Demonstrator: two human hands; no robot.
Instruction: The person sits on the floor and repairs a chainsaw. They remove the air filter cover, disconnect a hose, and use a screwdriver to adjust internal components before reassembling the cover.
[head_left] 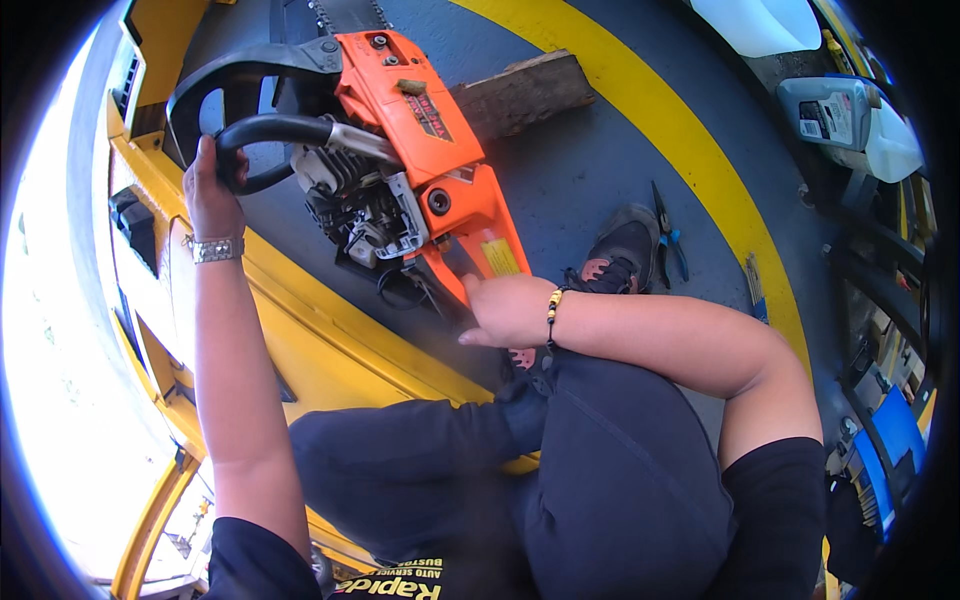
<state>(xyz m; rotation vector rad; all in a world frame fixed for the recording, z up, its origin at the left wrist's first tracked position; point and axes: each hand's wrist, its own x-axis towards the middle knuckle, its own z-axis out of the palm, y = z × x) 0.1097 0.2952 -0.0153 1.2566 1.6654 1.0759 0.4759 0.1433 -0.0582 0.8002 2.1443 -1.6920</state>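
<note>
An orange chainsaw (pixel 410 110) is held up before me, its bar pointing away at the top of the view. The engine (pixel 365 205) on its left side lies bare, with metal fins and small parts showing. Round the black front handle (pixel 270 130) my left hand (pixel 213 190) is closed. My right hand (pixel 508 310) grips the orange rear handle (pixel 490 235), its fingers partly hidden beneath. A thin black cable or hose (pixel 400 292) loops below the engine.
A wooden block (pixel 525 95) lies on the grey floor behind the saw. Long-nose pliers (pixel 671 235) with blue grips rest beside my shoe (pixel 625 245). A yellow painted stripe (pixel 690 150) curves past. Plastic jugs (pixel 825 112) stand at right; a yellow metal frame (pixel 290 310) runs along the left.
</note>
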